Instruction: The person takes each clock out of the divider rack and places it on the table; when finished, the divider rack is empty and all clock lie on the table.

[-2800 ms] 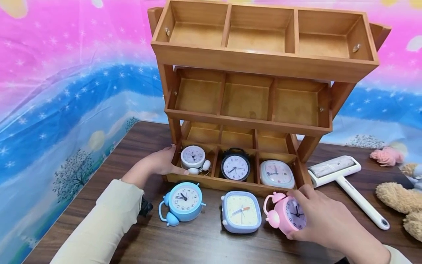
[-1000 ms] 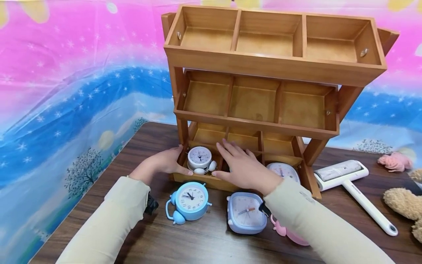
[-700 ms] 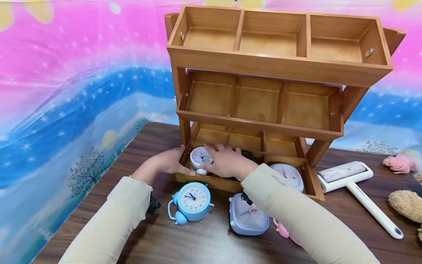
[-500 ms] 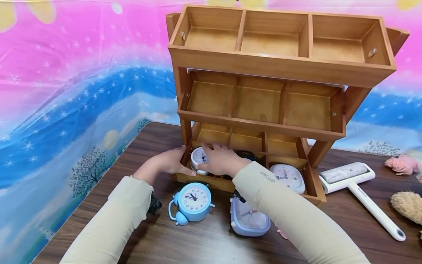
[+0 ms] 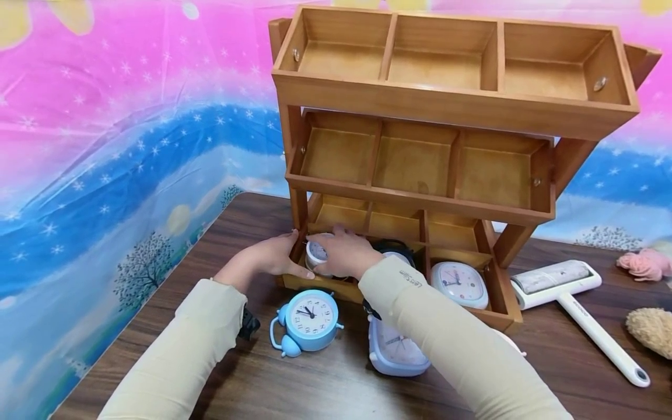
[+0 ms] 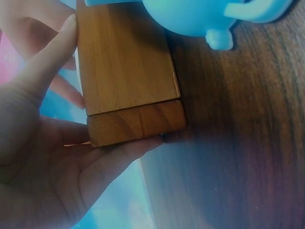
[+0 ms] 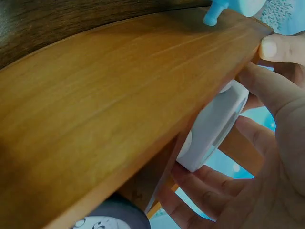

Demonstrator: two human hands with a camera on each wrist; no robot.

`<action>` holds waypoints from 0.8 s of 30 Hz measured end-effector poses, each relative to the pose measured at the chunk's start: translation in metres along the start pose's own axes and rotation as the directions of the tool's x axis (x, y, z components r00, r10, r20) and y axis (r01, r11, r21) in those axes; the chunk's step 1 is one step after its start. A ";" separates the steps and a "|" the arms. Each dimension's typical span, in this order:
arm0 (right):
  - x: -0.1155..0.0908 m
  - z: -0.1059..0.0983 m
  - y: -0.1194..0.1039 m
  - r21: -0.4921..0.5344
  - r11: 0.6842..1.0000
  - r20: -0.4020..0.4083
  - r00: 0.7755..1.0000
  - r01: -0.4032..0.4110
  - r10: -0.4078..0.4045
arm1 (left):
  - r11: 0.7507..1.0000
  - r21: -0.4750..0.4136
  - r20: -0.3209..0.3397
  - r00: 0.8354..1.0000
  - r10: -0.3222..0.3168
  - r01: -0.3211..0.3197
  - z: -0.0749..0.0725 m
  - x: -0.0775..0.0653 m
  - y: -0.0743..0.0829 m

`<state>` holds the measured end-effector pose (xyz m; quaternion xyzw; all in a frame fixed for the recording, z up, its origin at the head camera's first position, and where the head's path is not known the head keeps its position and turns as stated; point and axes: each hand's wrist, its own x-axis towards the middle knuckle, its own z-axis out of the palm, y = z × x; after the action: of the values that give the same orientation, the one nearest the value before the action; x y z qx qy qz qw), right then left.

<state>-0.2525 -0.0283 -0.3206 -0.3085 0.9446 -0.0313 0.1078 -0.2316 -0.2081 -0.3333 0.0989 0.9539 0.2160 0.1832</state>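
Observation:
My left hand [image 5: 265, 256] grips the left end of the wooden shelf's bottom tray [image 6: 128, 62], thumb at the front edge and fingers along the side. My right hand [image 5: 349, 254] reaches into the bottom left compartment and holds a white alarm clock [image 7: 214, 126], its fingers around the round body. Most of the clock's face [image 5: 317, 251] is covered by that hand in the head view. In the middle compartment, a black alarm clock [image 5: 394, 248] is partly behind the right wrist. A white rounded-square clock [image 5: 459, 286] lies in the right compartment.
On the table stand a light blue twin-bell clock [image 5: 312, 321] and a periwinkle square clock [image 5: 396, 356], the latter partly under my right sleeve. A white lint roller [image 5: 577, 303] lies to the right, near a brown plush [image 5: 651, 329]. Two higher trays [image 5: 451, 96] overhang the bottom one.
My right hand has left the pink alarm clock, crossed left over the bottom tray and closed around the white alarm clock. The left hand keeps its hold. The right sleeve now hides the pink clock.

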 end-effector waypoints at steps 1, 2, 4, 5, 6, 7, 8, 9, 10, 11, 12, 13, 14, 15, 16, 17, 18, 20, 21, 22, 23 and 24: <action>0.002 0.000 -0.001 -0.015 1.000 0.007 1.000 0.003 -0.003 | 1.000 0.003 -0.001 1.000 -0.001 0.001 0.000 0.000 0.000; 0.003 0.001 -0.002 -0.025 1.000 0.014 1.000 0.004 -0.003 | 1.000 0.006 -0.001 1.000 -0.003 0.003 0.000 0.000 -0.001; 0.006 0.001 -0.004 -0.040 0.999 0.025 1.000 -0.001 0.002 | 1.000 0.006 -0.002 1.000 -0.004 0.004 0.000 0.000 -0.001; 0.008 0.001 -0.004 -0.046 0.999 0.028 1.000 -0.005 0.007 | 1.000 0.005 -0.003 1.000 -0.006 0.006 0.000 0.000 -0.001; 0.009 0.001 -0.005 -0.051 0.999 0.029 1.000 -0.009 0.011 | 1.000 0.006 -0.003 1.000 -0.007 0.007 0.000 0.000 -0.001; 0.009 0.001 -0.005 -0.057 0.998 0.031 0.999 -0.012 0.014 | 1.000 0.007 -0.004 1.000 -0.009 0.009 0.000 0.000 0.000; 0.010 0.001 -0.006 -0.060 0.998 0.032 0.999 -0.015 0.017 | 1.000 0.005 -0.005 1.000 -0.011 0.011 0.000 -0.001 0.000; 0.010 0.001 -0.006 -0.067 0.998 0.032 0.999 -0.015 0.017 | 1.000 0.003 -0.006 1.000 -0.013 0.013 0.000 -0.001 0.000; 0.010 0.001 -0.005 -0.077 0.997 0.030 0.999 -0.012 0.015 | 1.000 0.003 -0.006 1.000 -0.013 0.013 0.000 -0.001 0.000; 0.010 0.001 -0.005 -0.082 0.997 0.029 1.000 -0.010 0.012 | 1.000 0.002 -0.005 1.000 -0.015 0.015 0.001 -0.001 0.001; 0.009 0.001 -0.004 -0.086 0.996 0.029 1.000 -0.007 0.010 | 1.000 0.000 -0.006 1.000 -0.015 0.015 0.001 -0.001 0.001; 0.008 0.000 -0.004 -0.089 0.996 0.026 1.000 -0.003 0.005 | 1.000 -0.001 -0.006 1.000 -0.016 0.016 0.001 -0.001 0.001; 0.008 -0.001 -0.003 -0.085 0.996 0.023 1.000 0.000 0.002 | 1.000 0.001 -0.006 1.000 -0.017 0.017 0.001 -0.001 0.001; 0.007 -0.002 -0.003 -0.082 0.997 0.017 1.000 0.006 -0.004 | 1.000 0.004 -0.006 1.000 -0.019 0.019 0.001 -0.001 0.001; 0.006 -0.003 -0.002 -0.074 0.997 0.012 1.000 0.011 -0.010 | 1.000 0.007 -0.005 1.000 -0.021 0.021 0.001 -0.001 0.001; 0.005 -0.004 -0.002 -0.065 0.998 0.007 1.000 0.016 -0.015 | 1.000 0.009 -0.003 1.000 -0.023 0.023 0.000 -0.001 0.001; 0.004 -0.006 -0.001 -0.057 0.998 -0.001 1.000 0.022 -0.022 | 1.000 0.011 -0.002 1.000 -0.023 0.023 0.000 -0.001 0.001; 0.002 -0.009 0.000 -0.048 0.998 -0.027 0.999 0.034 -0.035 | 1.000 0.018 -0.001 1.000 -0.024 0.024 0.000 0.000 0.001; 0.000 -0.011 0.000 -0.045 0.998 -0.044 0.998 0.040 -0.042 | 1.000 0.017 -0.002 1.000 -0.023 0.023 0.000 0.000 0.001; -0.001 -0.013 0.001 -0.047 0.998 -0.060 0.997 0.045 -0.047 | 1.000 0.018 -0.002 1.000 -0.023 0.023 0.000 0.000 0.000; -0.003 -0.015 0.002 -0.045 0.998 -0.079 0.995 0.049 -0.053 | 1.000 0.019 -0.004 1.000 -0.022 0.022 0.000 0.000 0.000; -0.006 -0.016 0.003 -0.042 0.998 -0.097 0.994 0.055 -0.059 | 1.000 0.021 -0.006 1.000 -0.021 0.021 0.000 0.001 0.000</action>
<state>-0.2535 -0.0226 -0.3041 -0.3354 0.9400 -0.0308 0.0545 -0.2322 -0.2082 -0.3336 0.0901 0.9577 0.2042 0.1815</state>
